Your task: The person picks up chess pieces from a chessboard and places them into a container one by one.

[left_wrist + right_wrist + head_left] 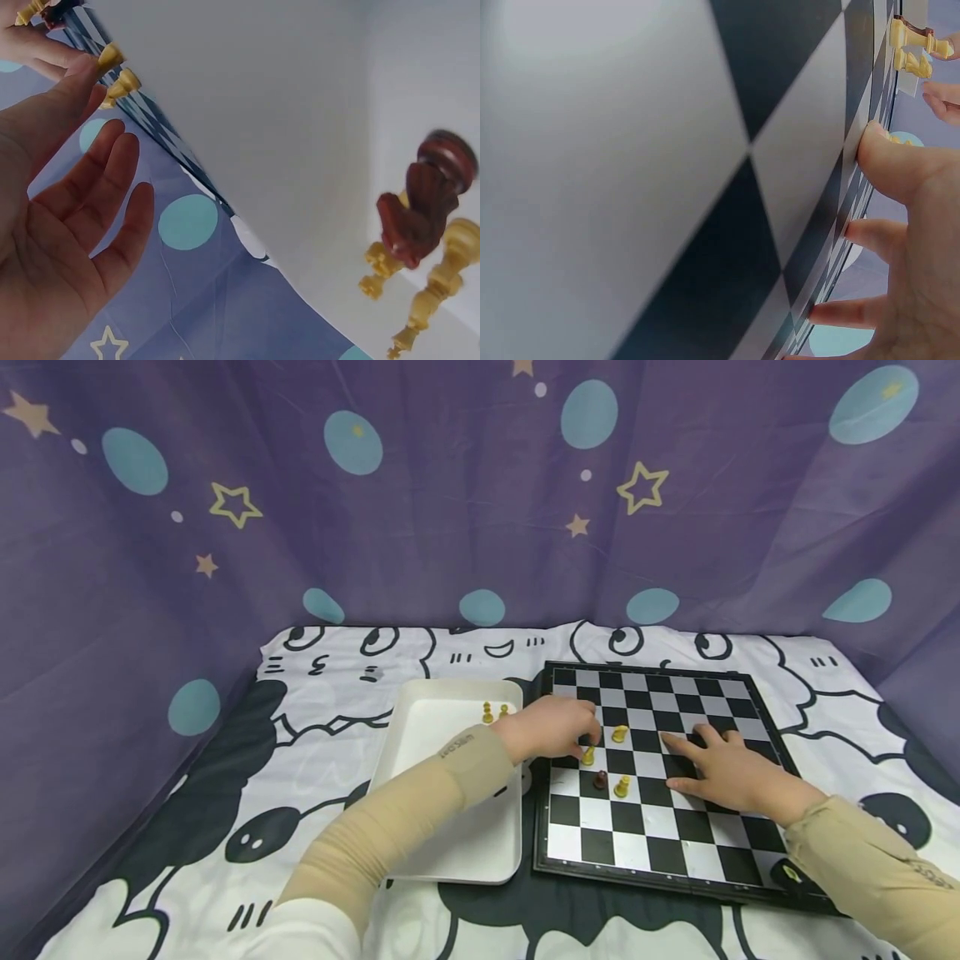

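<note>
My left hand [557, 727] reaches over the left side of the chessboard [660, 822]. Its thumb and index finger pinch a yellow chess piece [588, 757], partly hidden behind the thumb in the left wrist view; the other fingers are spread loosely. Close by on the squares are a yellow knight [619, 733], a dark red piece [600, 780] and another yellow piece [622, 787]. My right hand [731, 772] rests on the right half of the board, fingers spread and tips at the surface, holding nothing.
Left of the board lies a white tray [452, 870], partly covered by the left forearm. Inside it are a dark red knight [424, 199] and several yellow pieces [439, 281]. A cartoon-printed cloth [315, 760] lies underneath, and a purple curtain [450, 527] hangs behind.
</note>
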`<state>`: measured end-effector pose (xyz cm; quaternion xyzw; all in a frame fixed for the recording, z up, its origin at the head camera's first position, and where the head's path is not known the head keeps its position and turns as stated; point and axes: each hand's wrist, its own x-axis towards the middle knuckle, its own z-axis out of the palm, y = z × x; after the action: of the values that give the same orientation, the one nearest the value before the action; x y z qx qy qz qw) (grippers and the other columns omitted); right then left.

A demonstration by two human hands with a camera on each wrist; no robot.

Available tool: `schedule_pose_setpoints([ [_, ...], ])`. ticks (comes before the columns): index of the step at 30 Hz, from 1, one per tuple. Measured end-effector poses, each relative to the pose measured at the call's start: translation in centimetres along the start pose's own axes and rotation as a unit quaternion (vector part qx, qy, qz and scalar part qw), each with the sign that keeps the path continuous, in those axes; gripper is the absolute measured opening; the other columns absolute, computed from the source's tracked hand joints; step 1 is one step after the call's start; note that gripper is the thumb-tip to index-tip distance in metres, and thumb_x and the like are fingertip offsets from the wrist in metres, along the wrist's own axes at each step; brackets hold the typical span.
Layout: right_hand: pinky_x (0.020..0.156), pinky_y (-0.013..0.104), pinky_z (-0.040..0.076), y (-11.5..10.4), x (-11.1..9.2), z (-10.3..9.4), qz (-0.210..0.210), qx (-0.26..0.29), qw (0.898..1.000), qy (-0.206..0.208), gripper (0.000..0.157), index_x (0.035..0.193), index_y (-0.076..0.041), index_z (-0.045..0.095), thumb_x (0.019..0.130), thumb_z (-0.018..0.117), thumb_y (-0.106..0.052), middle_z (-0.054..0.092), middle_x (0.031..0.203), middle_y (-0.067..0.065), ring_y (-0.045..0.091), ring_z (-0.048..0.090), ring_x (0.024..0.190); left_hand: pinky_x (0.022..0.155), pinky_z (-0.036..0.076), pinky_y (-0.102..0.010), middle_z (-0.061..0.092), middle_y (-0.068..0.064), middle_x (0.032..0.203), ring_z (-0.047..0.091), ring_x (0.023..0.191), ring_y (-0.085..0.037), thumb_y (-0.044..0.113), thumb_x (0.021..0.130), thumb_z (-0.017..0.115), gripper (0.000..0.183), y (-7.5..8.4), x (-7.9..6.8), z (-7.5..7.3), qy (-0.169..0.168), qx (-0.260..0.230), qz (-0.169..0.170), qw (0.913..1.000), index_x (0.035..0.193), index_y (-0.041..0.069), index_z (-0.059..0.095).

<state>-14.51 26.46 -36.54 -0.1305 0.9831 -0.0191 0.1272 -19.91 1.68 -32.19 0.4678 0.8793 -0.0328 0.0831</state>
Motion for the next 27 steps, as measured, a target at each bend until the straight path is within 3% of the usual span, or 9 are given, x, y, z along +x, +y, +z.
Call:
schedule_pose_setpoints([
  [17, 0.072, 0.067, 0.045, 0.07, -0.07, 0.12, -0.006, 0.006, 1.000, 0.008, 0.080, 0.140, -0.016, 0.045, 0.081, 0.052, -0.068, 0.037, 0.132, 0.033, 0.059, 0.040, 0.109, 0.076, 0.049, -0.021, 0.062, 0.005, 0.100, 0.059, 0.088, -0.009, 0.025, 0.083, 0.073, 0.015, 0.00, 0.60, 0.31, 0.005, 0.009, 0.014, 0.9999, 0.097, 0.019, 0.073],
  [27, 0.072, 0.066, 0.046, 0.02, -0.12, -0.04, -0.005, 0.004, 1.000, 0.007, 0.079, 0.141, -0.016, 0.044, 0.082, 0.053, -0.067, 0.037, 0.132, 0.033, 0.059, 0.041, 0.108, 0.076, 0.049, -0.021, 0.062, 0.005, 0.101, 0.059, 0.087, -0.008, 0.024, 0.085, 0.071, 0.015, 0.02, 0.79, 0.32, -0.003, 0.016, 0.018, 0.9997, 0.099, 0.020, 0.072],
])
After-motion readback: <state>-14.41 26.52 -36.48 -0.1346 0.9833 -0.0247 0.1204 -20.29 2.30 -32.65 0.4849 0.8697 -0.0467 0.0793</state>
